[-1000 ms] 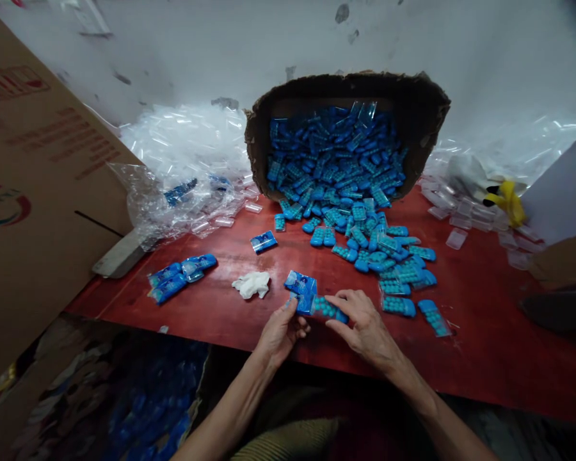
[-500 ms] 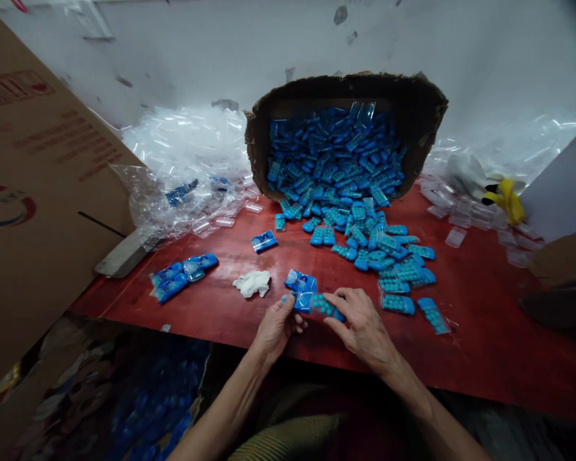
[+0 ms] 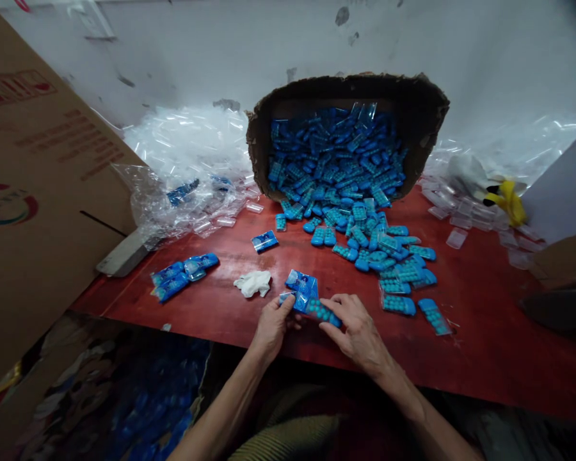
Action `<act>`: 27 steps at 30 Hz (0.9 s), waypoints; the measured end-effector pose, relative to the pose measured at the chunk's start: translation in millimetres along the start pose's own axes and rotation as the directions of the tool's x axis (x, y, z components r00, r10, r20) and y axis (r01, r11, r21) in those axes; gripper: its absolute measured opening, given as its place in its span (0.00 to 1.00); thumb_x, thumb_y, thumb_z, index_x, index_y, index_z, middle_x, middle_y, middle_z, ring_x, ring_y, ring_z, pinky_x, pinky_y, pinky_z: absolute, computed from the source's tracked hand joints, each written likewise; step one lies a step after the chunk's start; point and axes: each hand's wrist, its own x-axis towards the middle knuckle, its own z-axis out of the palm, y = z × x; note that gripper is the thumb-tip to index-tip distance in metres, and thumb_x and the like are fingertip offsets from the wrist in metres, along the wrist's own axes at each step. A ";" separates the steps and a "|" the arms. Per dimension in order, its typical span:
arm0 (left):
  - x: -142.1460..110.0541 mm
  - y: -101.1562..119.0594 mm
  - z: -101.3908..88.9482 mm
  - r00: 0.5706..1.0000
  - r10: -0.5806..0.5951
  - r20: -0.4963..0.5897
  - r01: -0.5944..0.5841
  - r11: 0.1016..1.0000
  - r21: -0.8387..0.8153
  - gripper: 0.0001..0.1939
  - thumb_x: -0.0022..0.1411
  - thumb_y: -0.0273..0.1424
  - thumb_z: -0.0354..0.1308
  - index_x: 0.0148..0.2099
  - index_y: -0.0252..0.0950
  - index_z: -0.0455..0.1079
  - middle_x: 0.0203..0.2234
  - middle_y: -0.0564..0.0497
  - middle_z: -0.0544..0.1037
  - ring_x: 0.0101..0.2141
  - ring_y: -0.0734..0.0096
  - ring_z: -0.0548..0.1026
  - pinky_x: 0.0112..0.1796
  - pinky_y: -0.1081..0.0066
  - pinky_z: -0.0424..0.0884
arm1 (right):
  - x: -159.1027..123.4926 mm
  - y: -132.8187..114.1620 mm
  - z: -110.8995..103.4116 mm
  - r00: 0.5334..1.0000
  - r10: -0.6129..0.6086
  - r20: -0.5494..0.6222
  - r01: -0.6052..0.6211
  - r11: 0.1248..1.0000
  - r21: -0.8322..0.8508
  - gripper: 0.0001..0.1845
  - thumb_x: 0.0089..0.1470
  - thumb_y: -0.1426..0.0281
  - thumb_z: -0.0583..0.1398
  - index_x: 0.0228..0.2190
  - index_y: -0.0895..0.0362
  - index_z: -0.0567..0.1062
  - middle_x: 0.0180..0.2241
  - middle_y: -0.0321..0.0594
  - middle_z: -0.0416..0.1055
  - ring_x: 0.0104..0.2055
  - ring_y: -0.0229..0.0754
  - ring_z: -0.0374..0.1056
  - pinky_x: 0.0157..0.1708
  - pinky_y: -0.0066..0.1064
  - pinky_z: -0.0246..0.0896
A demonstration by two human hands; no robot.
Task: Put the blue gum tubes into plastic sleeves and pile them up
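Note:
Between the thumb and fingers of my left hand (image 3: 271, 328) is a blue printed sleeve (image 3: 299, 303) with a clear, shiny part near the thumb. My right hand (image 3: 358, 331) pinches a small clear case of turquoise balls (image 3: 322, 313) with a blue end. That case meets the right end of the sleeve; whether it reaches inside, I cannot tell. Just behind them more blue printed sleeves (image 3: 301, 282) lie on the red table (image 3: 221, 307). To the left of my left hand rests a crumpled white cloth or tissue (image 3: 253, 283).
Many similar blue cases (image 3: 336, 160) spill from a tipped cardboard container (image 3: 432, 128). Blue printed packs (image 3: 173, 282) lie at left, near a large carton (image 3: 52, 192). Clear plastic pieces (image 3: 187, 141) heap behind. A yellow and black object (image 3: 511, 202) sits at right.
The case in my right hand has moved slightly left, toward the sleeve. My left thumb has shifted a little, and more of the sleeve's clear part shows beside it.

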 end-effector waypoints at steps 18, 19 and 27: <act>-6.2 -7.0 13.3 0.966 -0.200 0.164 0.231 0.951 -0.205 0.12 0.46 0.34 0.61 0.30 0.29 0.69 0.23 0.48 0.75 0.21 0.75 0.71 0.23 0.76 0.66 | -6.0 -10.2 19.7 0.993 -0.044 -0.108 0.043 0.999 -0.012 0.19 0.50 0.73 0.54 0.46 0.55 0.66 0.40 0.47 0.65 0.41 0.47 0.60 0.40 0.41 0.61; -5.5 -6.0 12.6 0.963 -0.211 0.167 0.246 0.942 -0.229 0.11 0.48 0.33 0.60 0.30 0.29 0.69 0.23 0.48 0.75 0.22 0.74 0.71 0.24 0.76 0.66 | -5.5 -10.9 19.0 0.995 -0.016 -0.102 0.025 0.995 0.092 0.19 0.51 0.72 0.54 0.46 0.54 0.66 0.42 0.46 0.64 0.43 0.46 0.60 0.42 0.41 0.60; -5.4 2.5 4.8 0.890 -0.257 0.378 0.371 0.888 -0.270 0.11 0.53 0.30 0.55 0.39 0.30 0.69 0.33 0.45 0.75 0.35 0.67 0.73 0.39 0.67 0.66 | 0.6 -1.9 11.2 0.962 0.202 0.184 -0.258 0.448 0.856 0.22 0.47 0.71 0.58 0.46 0.52 0.64 0.38 0.38 0.67 0.39 0.39 0.65 0.37 0.31 0.63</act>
